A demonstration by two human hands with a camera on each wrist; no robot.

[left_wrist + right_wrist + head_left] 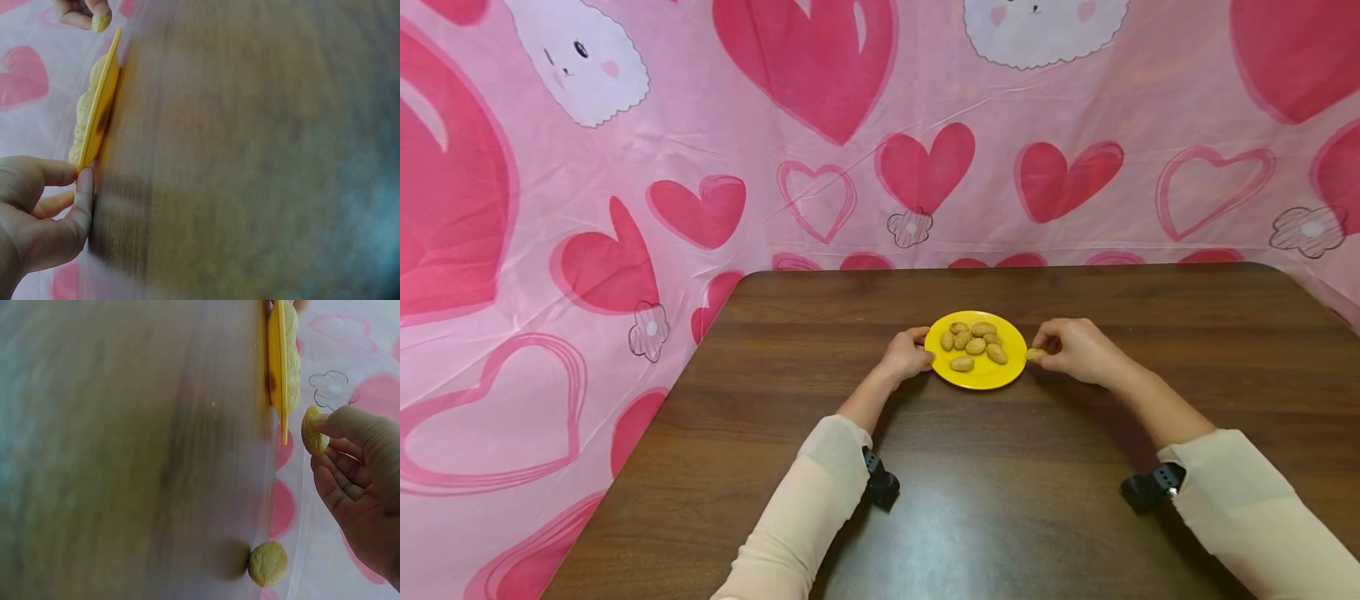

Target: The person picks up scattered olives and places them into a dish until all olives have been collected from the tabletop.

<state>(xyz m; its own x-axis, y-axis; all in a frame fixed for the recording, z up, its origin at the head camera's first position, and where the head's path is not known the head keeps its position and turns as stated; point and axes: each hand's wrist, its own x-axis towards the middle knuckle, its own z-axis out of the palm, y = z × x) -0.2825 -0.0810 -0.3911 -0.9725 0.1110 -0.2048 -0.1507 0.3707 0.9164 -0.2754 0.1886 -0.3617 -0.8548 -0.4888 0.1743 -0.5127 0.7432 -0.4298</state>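
A round yellow plate lies on the brown table, bearing several wrinkled, oval tan nuts; their exact kind is unclear. My left hand pinches the plate's left rim between thumb and fingers, as the left wrist view also shows. Just beyond the right rim, my right hand pinches one more nut by thumb and fingertips; in the right wrist view it hangs a little apart from the plate edge. Another nut sits on the table near the right hand, mostly hidden behind it in the head view.
The dark wooden table has rounded far corners. Behind it and along its left side hangs a pink cloth with red hearts. Each forearm carries a black wrist camera at the cuff of a cream sleeve.
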